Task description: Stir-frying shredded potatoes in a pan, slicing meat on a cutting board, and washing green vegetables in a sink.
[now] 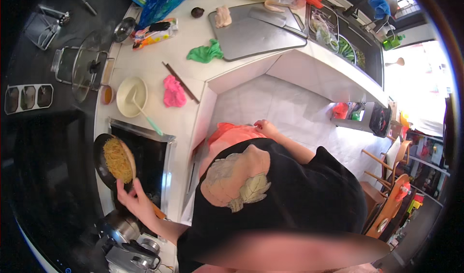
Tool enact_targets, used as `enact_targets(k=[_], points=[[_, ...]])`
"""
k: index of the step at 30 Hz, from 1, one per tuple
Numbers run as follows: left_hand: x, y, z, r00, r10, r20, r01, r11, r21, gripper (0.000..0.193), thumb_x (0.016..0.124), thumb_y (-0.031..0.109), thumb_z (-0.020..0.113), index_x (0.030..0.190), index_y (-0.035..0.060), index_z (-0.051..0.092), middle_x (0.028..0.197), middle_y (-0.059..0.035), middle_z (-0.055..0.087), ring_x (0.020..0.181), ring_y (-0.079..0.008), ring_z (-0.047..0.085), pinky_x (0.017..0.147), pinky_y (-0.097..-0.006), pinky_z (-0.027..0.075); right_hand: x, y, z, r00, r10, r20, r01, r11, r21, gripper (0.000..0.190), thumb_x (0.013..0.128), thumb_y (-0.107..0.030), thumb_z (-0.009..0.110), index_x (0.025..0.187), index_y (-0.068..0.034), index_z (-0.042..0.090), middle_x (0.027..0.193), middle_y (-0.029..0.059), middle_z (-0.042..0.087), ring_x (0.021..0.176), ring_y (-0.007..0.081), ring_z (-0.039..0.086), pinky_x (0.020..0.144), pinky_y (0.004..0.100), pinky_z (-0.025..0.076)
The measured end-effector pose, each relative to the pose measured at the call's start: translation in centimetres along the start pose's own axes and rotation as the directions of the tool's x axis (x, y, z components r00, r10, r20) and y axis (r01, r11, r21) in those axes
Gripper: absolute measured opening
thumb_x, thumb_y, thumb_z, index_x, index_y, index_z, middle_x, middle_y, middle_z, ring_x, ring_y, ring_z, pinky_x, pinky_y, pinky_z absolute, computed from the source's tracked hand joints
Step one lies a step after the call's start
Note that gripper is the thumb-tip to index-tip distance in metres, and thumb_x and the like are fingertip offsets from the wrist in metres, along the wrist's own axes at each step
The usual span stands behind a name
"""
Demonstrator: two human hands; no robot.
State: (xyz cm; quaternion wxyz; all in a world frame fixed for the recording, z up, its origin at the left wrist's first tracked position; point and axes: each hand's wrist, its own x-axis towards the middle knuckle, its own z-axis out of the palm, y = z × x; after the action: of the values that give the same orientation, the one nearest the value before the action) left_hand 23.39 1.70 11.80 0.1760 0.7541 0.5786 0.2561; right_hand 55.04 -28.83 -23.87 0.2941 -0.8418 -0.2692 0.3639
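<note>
My left hand (133,198) is at the near end of a dark frying pan (103,173), thumb and fingers apart beside the rim. Yellow noodle-like shreds (117,160) lie in the pan, some close to my fingertips. A wooden handle (158,211) shows partly behind my wrist. The pan is over a black cooktop (145,160) with a silvery surround. My right hand (267,128) rests by the edge of a pink-red apron (232,135) at my front, fingers curled; whether it grips the cloth is unclear.
Beyond the cooktop stand a cream bowl (125,108) with a green-handled spoon (154,124), a pink cloth (174,91) and chopsticks (181,82). A green cloth (206,51) touches a cutting board (250,37) bearing a cleaver (268,17) and raw meat (222,16). A kettle (121,226) stands nearby.
</note>
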Motion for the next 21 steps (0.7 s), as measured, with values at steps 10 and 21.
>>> enact_targets(k=[10,21], points=[[2.2,15.6,12.6,0.764,0.172,0.622,-0.272,0.960,0.069,0.056,0.086,0.034,0.066,0.131,0.0043,0.049,0.108,-0.0123,0.061,0.073,-0.0209,0.060,0.070,-0.0342,0.049,0.2,3.6,-13.3,0.836,0.148,-0.529,-0.111,0.989,0.101,0.026,0.084,-0.017,0.065,0.108,-0.007,0.065,0.091,0.0126,0.065,0.079,0.0264,0.064,0.073,0.0382,0.052],[11.5,26.8,41.1,0.490,0.502,0.713,-0.510,0.828,-0.232,0.051,0.082,0.042,0.069,0.113,0.0028,0.059,0.101,-0.0174,0.062,0.085,-0.0306,0.061,0.076,-0.0405,0.049,16.2,-3.4,-31.9,0.667,-0.366,-0.649,0.091,0.904,-0.417,0.029,0.079,-0.016,0.066,0.106,-0.007,0.059,0.100,0.0107,0.058,0.097,0.0310,0.056,0.084,0.0422,0.044]])
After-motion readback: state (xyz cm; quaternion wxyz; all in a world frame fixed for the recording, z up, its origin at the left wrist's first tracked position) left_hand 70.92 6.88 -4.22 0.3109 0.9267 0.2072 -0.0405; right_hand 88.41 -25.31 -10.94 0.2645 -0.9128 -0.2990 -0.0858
